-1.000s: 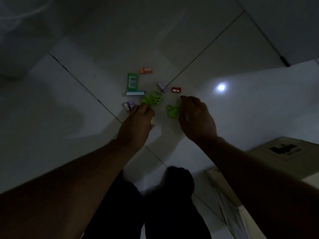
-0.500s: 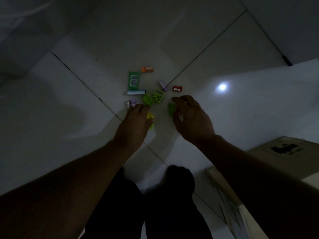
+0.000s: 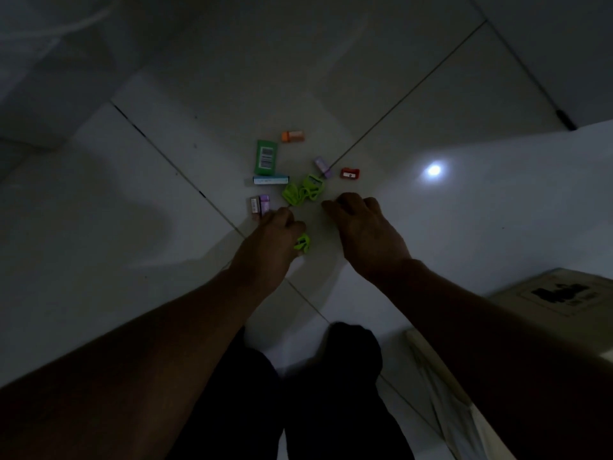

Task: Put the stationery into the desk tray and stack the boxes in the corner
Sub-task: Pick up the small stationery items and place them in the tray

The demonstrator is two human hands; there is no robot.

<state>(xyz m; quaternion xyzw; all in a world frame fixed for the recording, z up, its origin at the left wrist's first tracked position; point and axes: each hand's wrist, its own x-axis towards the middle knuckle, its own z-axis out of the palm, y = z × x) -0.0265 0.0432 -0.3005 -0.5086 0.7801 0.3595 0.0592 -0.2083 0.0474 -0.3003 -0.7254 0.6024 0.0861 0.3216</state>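
Left hand: the left hand (image 3: 275, 234) is curled over a green clip (image 3: 302, 244), which shows at the hand's 4 o'clock and is judged to be gripped.
Right hand: the right hand (image 3: 365, 227) is seen knuckles up with its fingers bent; whether anything is held cannot be told.
Stationery: it is scattered on the floor (image 3: 132, 210). A clip pile (image 3: 303, 193) lies at 12 o'clock from the hands, a red sharpener (image 3: 349, 173) at the pile's 2 o'clock and a green packet (image 3: 266, 157) at its 11 o'clock.
Desk tray: none is seen in view.
Box: a cardboard box (image 3: 557, 293) is seen at the 4 o'clock edge.
Risk, dropping: the green clip is only partly covered, so it could slip out if more pieces are gathered into the same hand.
Risk, missing: in this dim light the small pieces could be overlooked or knocked away across the smooth tiles.
Change: the green clip formerly lying at the right fingertips is no longer visible. The left hand has been drawn back towards 6 o'clock, away from the pile.
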